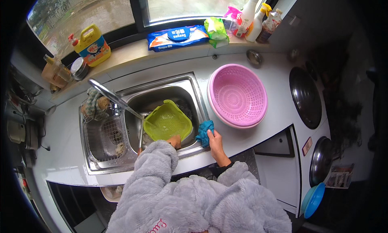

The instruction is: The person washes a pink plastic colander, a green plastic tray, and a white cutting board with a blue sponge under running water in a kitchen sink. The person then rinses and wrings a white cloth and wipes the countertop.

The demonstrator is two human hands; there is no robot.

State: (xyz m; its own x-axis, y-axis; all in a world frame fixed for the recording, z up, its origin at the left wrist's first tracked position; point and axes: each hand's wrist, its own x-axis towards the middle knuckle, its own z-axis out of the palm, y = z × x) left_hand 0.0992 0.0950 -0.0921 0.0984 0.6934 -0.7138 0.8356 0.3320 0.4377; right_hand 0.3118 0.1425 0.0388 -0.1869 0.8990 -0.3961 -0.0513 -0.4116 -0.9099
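Note:
My left hand point(175, 141) grips the near rim of a green plastic strainer basket point(168, 121) tilted in the right bowl of a steel double sink point(196, 90). Its fingers are partly hidden by the basket and a fluffy grey sleeve. Water runs from the chrome faucet point(107, 92) onto the basket's left side. My right hand point(215, 143) holds a bunched teal cloth point(206, 132) at the sink's right edge. A long utensil with a wooden handle point(140, 139) leans at the left of that bowl.
Stacked pink plastic colanders point(238, 95) stand right of the sink. The left bowl holds a wire rack point(112, 136). Wipes point(178, 37), spray bottles point(254, 25) and a yellow detergent jug point(94, 46) line the sill. Dark round lids point(305, 96) lie at the far right.

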